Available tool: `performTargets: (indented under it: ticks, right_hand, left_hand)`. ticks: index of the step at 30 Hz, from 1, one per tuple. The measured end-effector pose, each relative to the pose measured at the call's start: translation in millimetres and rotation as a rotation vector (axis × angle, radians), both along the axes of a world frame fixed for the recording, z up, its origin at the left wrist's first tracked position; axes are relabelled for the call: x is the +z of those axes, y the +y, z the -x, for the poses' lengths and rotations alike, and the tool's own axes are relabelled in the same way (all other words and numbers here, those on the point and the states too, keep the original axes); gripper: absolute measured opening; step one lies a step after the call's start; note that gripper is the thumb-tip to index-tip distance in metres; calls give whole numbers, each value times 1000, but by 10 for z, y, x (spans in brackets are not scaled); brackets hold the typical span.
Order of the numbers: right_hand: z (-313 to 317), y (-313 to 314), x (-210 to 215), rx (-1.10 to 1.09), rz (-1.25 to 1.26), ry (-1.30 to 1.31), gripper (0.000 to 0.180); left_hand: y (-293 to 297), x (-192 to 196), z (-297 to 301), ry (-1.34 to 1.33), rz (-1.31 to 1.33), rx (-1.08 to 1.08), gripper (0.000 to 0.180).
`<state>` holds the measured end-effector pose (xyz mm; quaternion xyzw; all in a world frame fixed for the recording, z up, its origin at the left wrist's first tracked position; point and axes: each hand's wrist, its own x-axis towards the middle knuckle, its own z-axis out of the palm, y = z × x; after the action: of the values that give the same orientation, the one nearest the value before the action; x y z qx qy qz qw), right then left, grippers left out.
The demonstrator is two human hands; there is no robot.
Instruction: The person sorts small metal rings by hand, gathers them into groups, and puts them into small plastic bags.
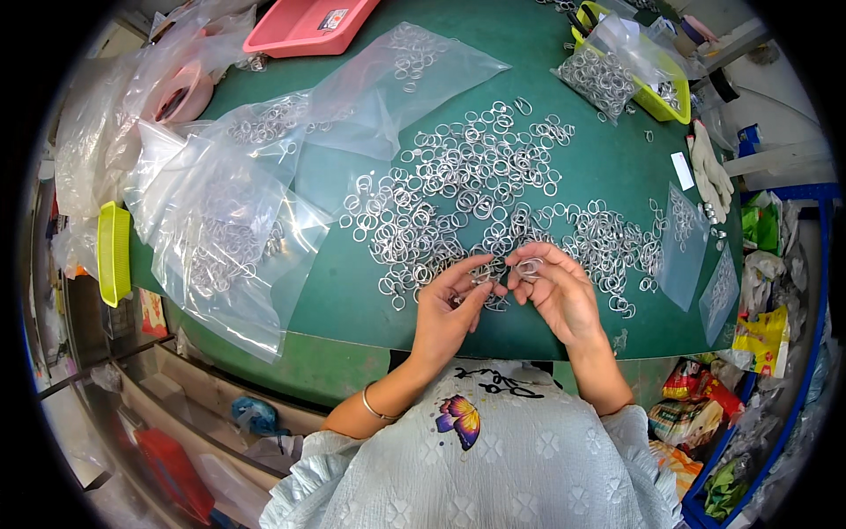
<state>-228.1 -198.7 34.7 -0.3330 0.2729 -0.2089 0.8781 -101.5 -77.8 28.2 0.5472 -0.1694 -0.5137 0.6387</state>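
Observation:
A wide scatter of small silver metal rings point(467, 176) covers the middle of a green table point(608, 159). My left hand point(449, 309) pinches a ring at the near edge of the pile, fingers closed on it. My right hand point(560, 286) holds another silver ring point(529, 267) between thumb and fingertips, close to the left hand. Both hands meet just above the table's front edge. A thin bracelet point(377, 410) circles my left wrist.
Clear plastic bags with rings point(220, 238) lie at the left, smaller bags point(683, 238) at the right. A pink tray point(304, 25) and a yellow basket point(648, 79) stand at the back. White gloves point(709, 172) lie at the right edge, a yellow-green bin point(113, 251) hangs left.

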Motion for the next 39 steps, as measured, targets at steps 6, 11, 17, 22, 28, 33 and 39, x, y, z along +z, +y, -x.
performTargets:
  ticks: [6, 11, 17, 22, 28, 33, 39]
  right_hand:
    - [-36, 50, -14, 80, 222, 114, 26]
    - [-52, 68, -39, 175, 296, 214, 24]
    - [-15, 53, -46, 280, 193, 146, 11]
    - [-38, 91, -46, 76, 439, 237, 9]
    - [-42, 151, 23, 79, 541, 292, 5]
    - [-85, 165, 77, 83, 441, 289, 6]
    - [-103, 106, 100, 121, 490, 221, 4]
  left_hand:
    - [29, -11, -32, 70, 73, -105, 44]
    - [55, -20, -77, 220, 118, -149, 56]
    - [45, 16, -104, 512, 105, -210, 47]
    - [67, -13, -107, 501, 88, -138, 30]
    - [68, 99, 12, -89, 37, -37, 23]
    - [87, 95, 81, -500, 175, 68, 23]
    - [149, -63, 6, -661, 344, -50, 28]
